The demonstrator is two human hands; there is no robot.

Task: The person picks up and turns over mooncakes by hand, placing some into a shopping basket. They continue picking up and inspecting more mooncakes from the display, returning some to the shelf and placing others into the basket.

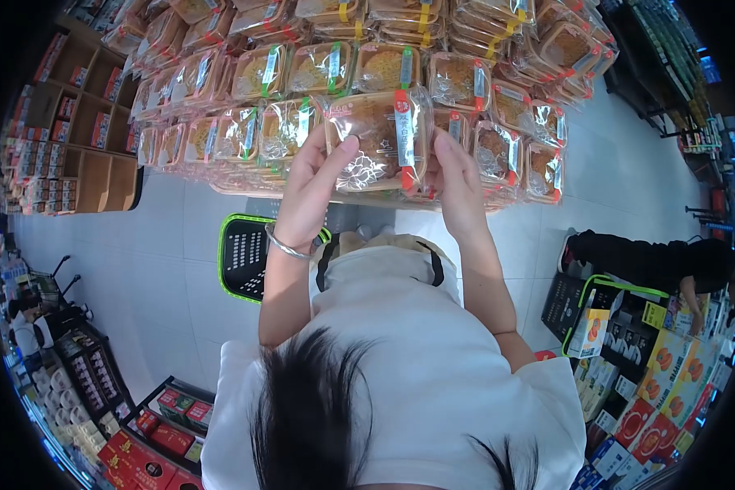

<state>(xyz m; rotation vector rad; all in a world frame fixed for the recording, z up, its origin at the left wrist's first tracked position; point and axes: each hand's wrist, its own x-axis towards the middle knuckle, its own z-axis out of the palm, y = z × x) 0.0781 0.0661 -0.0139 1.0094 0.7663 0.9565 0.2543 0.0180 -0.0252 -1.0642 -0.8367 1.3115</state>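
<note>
Between my left hand [312, 184] and my right hand [460, 184] is a packaged mooncake [371, 147] in a clear wrapper, with a white print and a red-and-white label strip on its right part. My left fingers wrap its left side, thumb lying on the front. My right fingers and thumb are at its right edge. A bracelet [286, 243] circles my left wrist. Just beyond my hands, similar packaged mooncakes [322, 68] are stacked in rows, with green, red or yellow label strips. The held pack hides part of the front rows.
A black basket with a green rim [245, 257] stands on the floor at my left. To the right, a person in dark clothes [653, 260] is beside another green-rimmed basket [562, 306] and stacked boxes [665, 359]. Wooden shelves [94, 122] stand far left; red boxes [135, 461] lie lower left.
</note>
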